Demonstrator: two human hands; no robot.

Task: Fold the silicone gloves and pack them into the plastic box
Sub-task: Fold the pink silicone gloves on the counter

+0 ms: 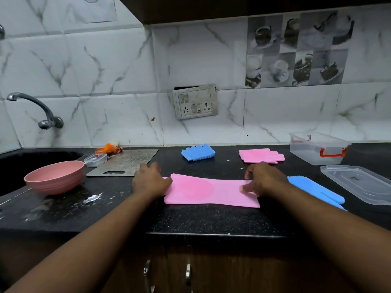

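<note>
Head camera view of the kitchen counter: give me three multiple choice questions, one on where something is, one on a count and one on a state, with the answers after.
1. Where does the clear lid lie relative to the plastic box?
A) on top of it
B) on the counter in front of it
C) inside it

2. How many blue gloves are in view?
A) none
B) one
C) two

3. How is the plastic box?
A) open
B) closed with its lid
C) tipped on its side

Answers:
1 B: the lid lies flat on the counter, nearer the camera than the box.
2 C: there is a folded blue glove near the wall and a flat blue glove at the right.
3 A: the box stands upright with no lid on it.
</note>
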